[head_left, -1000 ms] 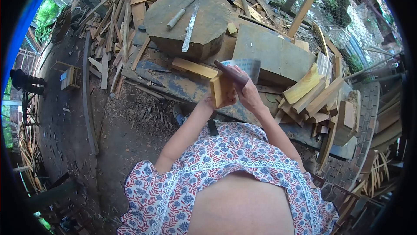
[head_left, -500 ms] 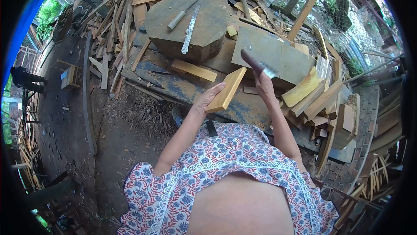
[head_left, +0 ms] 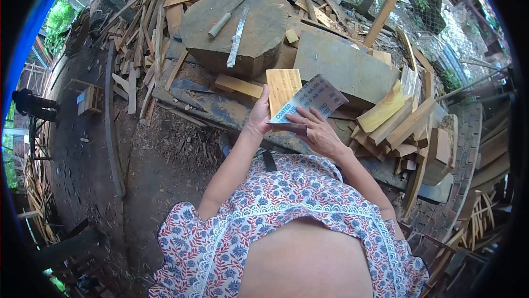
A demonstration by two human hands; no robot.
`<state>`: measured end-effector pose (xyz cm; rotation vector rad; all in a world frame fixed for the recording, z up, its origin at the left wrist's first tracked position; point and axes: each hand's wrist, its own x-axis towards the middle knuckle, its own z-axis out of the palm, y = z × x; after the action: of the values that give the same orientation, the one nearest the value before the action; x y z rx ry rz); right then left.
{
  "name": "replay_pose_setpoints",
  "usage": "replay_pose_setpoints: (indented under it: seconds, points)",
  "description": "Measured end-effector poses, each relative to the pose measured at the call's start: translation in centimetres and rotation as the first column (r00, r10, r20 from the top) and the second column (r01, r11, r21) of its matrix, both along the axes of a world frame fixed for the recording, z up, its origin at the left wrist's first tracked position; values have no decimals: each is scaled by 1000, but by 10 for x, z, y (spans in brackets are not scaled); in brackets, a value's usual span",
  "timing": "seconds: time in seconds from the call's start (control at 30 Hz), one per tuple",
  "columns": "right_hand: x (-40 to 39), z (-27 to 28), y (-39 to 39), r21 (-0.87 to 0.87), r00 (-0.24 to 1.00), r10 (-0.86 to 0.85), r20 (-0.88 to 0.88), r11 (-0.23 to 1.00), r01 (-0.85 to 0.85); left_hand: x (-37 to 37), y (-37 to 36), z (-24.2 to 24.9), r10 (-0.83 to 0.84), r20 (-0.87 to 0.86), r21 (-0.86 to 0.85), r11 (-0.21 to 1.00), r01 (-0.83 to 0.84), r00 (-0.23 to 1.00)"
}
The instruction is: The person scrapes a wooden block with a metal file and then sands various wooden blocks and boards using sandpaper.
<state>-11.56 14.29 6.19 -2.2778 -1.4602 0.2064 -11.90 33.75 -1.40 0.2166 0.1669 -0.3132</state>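
Observation:
My left hand [head_left: 260, 111] grips the left edge of a flat, light-brown wooden block [head_left: 284, 86], thumb along its side. Over the block's lower part lies a sheet of sandpaper [head_left: 309, 100], its printed grey-white backing facing up. My right hand [head_left: 320, 132] is closed on the sandpaper's lower edge, fingers on the printed side. The sheet bends, and its right corner stands away from the wood. Beyond my hands, a wooden bar [head_left: 238, 86] lies on the worn workbench [head_left: 220, 108].
A thick round stump [head_left: 234, 28] carries a wooden-handled tool [head_left: 220, 24] and a tape-wrapped blade [head_left: 238, 36]. Right of it sits a large squared block [head_left: 347, 63]. Wood offcuts [head_left: 394, 124] pile up at the right, scrap strips [head_left: 157, 39] behind. A person [head_left: 34, 105] is at the far left.
My right hand has brought the sandpaper down and left onto the wooden block. The block has turned its broad face up, still in my left hand.

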Motion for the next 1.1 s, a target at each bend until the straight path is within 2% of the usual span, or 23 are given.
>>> replay_pose_setpoints:
  seconds: [0.03,0.1,0.2,0.27,0.33,0.4,0.47,0.53,0.6,0.67,0.8,1.0,1.1]
  points:
    - [2,-1,-1,0,1000,-6,4,1000,6,1,-1,4,-6,4,0,1000,6,1000]
    - [10,-6,0,9,998,-66,14,998,66,2,-3,11,-67,32,124,990,63,997]
    - [32,-14,2,65,993,-101,69,993,96,5,-5,8,-90,37,57,995,87,995]
    - [41,-12,7,73,989,-138,55,988,134,4,-5,11,-53,5,113,992,52,999]
    - [48,-6,12,124,977,-176,120,979,161,3,-6,10,-26,39,35,999,24,999]
    - [45,-2,19,137,978,-173,119,978,157,-1,-9,12,32,31,55,998,-34,999]
    - [41,-1,24,202,975,-210,79,961,190,-2,-11,14,98,61,20,995,-99,993]
    - [37,-11,29,196,973,-217,83,960,197,-3,-10,21,96,46,-3,995,-96,994]
    - [33,-16,35,271,957,-287,-40,919,287,-3,-10,25,95,38,-24,995,-94,995]
    - [37,-20,35,264,953,-295,-66,916,301,-4,-14,26,81,23,104,991,-83,996]
    - [44,-23,33,257,942,-323,-96,906,337,1,-12,23,25,-6,189,982,-23,1000]
    - [60,-38,28,281,872,-468,-143,826,489,0,-14,25,-111,7,192,975,108,994]
    - [58,-42,23,290,844,-519,-134,794,535,0,-17,19,-123,3,186,975,120,992]
